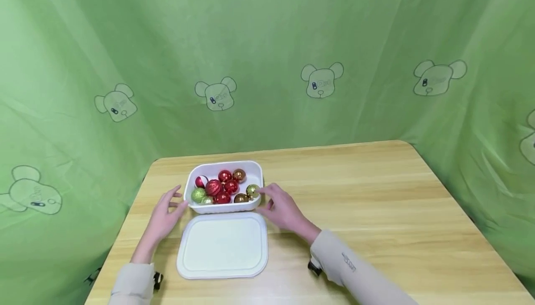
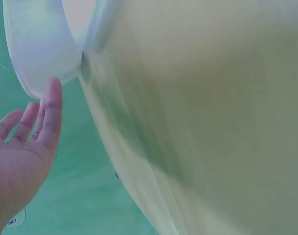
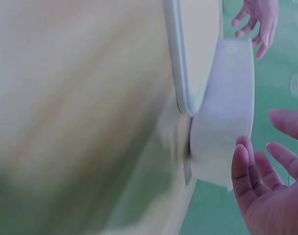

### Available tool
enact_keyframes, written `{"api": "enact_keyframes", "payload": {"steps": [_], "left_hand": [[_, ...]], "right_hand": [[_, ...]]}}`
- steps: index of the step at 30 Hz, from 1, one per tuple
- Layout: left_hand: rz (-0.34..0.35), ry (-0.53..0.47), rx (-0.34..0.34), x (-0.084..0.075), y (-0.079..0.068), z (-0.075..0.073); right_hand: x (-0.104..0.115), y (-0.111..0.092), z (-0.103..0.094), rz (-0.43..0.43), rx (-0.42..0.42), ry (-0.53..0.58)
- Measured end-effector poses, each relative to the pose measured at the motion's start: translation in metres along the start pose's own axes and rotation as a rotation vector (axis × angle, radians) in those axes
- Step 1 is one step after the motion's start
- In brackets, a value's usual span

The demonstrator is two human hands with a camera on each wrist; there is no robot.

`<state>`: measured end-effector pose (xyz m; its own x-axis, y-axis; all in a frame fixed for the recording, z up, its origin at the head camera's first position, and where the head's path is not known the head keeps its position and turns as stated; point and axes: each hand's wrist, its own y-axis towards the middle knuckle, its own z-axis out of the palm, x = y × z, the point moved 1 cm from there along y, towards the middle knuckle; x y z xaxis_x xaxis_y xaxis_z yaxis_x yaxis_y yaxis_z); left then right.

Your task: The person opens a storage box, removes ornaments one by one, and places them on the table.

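Note:
A white plastic box [image 1: 225, 209] sits uncovered on the table and holds several shiny Christmas balls: red ones [image 1: 213, 187], green ones [image 1: 198, 195] and brownish-gold ones [image 1: 239, 175]. My left hand [image 1: 164, 217] is beside the box's left end, fingers extended and holding nothing. At the opposite end, my right hand [image 1: 282, 207] has loosely bent fingers close to the box's right rim; whether they touch it I cannot tell. The right wrist view has both the box wall [image 3: 222, 112] and my right hand [image 3: 271, 191], with nothing in its grasp.
A white lid [image 1: 222, 247] lies flat on the wooden table [image 1: 355, 203], directly in front of the box. Green curtain [image 1: 267, 31] with bear-head prints hangs behind the table and along both sides.

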<state>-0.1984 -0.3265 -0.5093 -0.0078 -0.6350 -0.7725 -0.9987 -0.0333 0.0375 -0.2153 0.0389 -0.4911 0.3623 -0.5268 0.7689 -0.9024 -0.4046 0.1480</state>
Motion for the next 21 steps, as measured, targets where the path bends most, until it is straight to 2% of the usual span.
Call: {"api": "enact_keyframes", "payload": {"steps": [7,16,21], "left_hand": [[-0.021,-0.009,-0.008,-0.003,0.018,0.013],[-0.026,-0.014,0.055,0.006,0.022,0.017],[-0.033,-0.003,0.081,0.009,0.023,0.018]], "right_hand": [[-0.005,0.034,0.001,0.012,0.015,-0.049],[-0.011,0.056,0.007,-0.006,0.063,-0.170],[-0.015,0.063,0.006,0.013,0.097,-0.211]]}}
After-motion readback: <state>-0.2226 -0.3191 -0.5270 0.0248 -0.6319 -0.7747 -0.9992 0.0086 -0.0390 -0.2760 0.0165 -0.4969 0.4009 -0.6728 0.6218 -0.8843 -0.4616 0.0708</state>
